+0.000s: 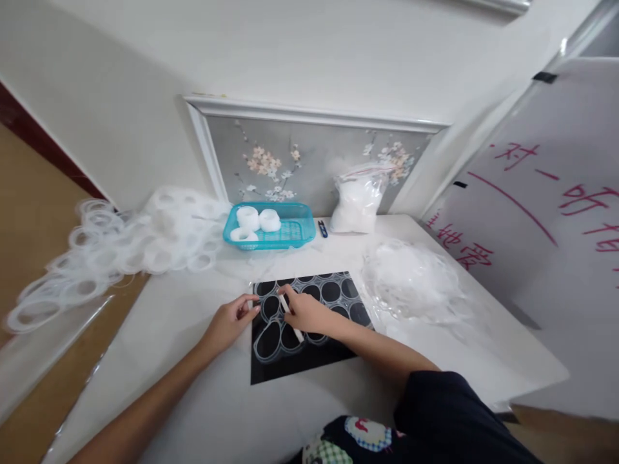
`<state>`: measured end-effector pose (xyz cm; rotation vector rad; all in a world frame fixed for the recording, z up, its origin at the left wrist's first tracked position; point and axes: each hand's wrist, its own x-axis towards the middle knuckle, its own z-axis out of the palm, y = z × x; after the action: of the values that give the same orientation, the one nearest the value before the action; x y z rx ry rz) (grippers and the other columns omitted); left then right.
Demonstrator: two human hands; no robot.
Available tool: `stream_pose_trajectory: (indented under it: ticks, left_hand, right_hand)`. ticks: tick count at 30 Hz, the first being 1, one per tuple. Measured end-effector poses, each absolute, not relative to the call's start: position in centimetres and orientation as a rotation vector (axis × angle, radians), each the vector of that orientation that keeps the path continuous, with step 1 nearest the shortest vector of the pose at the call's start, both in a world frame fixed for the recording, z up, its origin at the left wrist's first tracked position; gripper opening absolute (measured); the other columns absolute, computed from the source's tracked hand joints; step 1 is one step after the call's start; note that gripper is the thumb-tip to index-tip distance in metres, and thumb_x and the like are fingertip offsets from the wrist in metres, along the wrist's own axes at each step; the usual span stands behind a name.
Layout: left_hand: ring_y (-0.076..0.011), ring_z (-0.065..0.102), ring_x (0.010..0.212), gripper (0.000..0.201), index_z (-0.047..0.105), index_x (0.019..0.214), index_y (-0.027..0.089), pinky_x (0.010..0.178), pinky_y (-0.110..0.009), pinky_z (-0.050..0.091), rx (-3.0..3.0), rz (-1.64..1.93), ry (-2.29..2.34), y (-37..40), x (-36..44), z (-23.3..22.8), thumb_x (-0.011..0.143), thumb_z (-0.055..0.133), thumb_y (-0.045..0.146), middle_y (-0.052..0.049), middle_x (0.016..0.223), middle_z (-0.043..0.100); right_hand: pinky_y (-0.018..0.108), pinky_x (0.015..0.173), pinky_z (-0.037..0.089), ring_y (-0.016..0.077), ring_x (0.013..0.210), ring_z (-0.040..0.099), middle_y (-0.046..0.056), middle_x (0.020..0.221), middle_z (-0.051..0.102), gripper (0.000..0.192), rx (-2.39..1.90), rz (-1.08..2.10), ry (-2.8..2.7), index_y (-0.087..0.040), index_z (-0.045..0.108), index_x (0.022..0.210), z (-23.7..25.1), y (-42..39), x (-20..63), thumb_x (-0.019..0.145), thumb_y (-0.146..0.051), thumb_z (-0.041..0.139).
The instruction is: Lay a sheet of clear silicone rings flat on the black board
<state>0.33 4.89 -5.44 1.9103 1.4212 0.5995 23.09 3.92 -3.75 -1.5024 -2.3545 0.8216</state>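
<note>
A black mat lies on the white table, and across it spreads a translucent sheet of joined rings. My right hand is over the mat, its fingers closed round a slim white stick-like tool that slants down over the rings. The tool's exact kind cannot be made out. At the mat's left edge rests my left hand, thumb and forefinger curled close together beside a ring. What lies between those fingertips is too small to tell.
Behind the mat stands a blue-green plastic basket with white rolls. Small dark thread snips lie beside a bag of white material. Loose translucent rings pile up at the left; clear-wrapped white material sits right. A whiteboard flanks the table.
</note>
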Motion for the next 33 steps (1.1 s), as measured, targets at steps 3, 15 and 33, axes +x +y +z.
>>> stream_pose_trajectory:
  ticks: [3, 15, 33]
  left_hand:
    - [-0.0150, 0.050, 0.057, 0.040, 0.063, 0.111, 0.022, 0.058, -0.025, 0.035, 2.157, 0.376, 1.449, 6.7, 3.7, -3.9, 0.089, 0.044, 0.049, 0.004, 0.060, 0.045]
    - [-0.0271, 0.066, 0.091, 0.018, 0.069, 0.087, 0.020, 0.075, -0.033, 0.048, 2.544, -0.313, 1.370, 13.2, 15.1, -2.7, 0.076, 0.056, 0.027, -0.009, 0.095, 0.072]
    - [-0.0077, 0.048, 0.061, 0.010, 0.063, 0.078, 0.009, 0.062, -0.023, 0.036, 2.387, 0.652, 0.769, 14.2, 29.1, 17.0, 0.077, 0.059, 0.017, 0.003, 0.063, 0.046]
  right_hand:
    - [0.026, 0.065, 0.043, 0.0158, 0.066, 0.061, 0.000, 0.075, 0.068, 0.059, -1.438, 1.014, -2.057, -0.021, 0.041, 0.140, -3.8, 2.3, 27.7, 0.082, -0.012, 0.051]
    - [0.017, 0.037, 0.030, 0.0123, 0.066, 0.058, 0.009, 0.107, 0.069, 0.047, -1.165, 1.216, -0.331, -0.022, 0.072, 0.113, -5.2, -11.3, 41.6, 0.068, -0.036, 0.078]
    - [0.020, 0.045, 0.033, 0.0121, 0.069, 0.054, 0.002, 0.086, 0.058, 0.021, -1.047, 0.703, -0.223, -0.022, 0.065, 0.083, -8.3, -11.1, 41.5, 0.082, -0.042, 0.067]
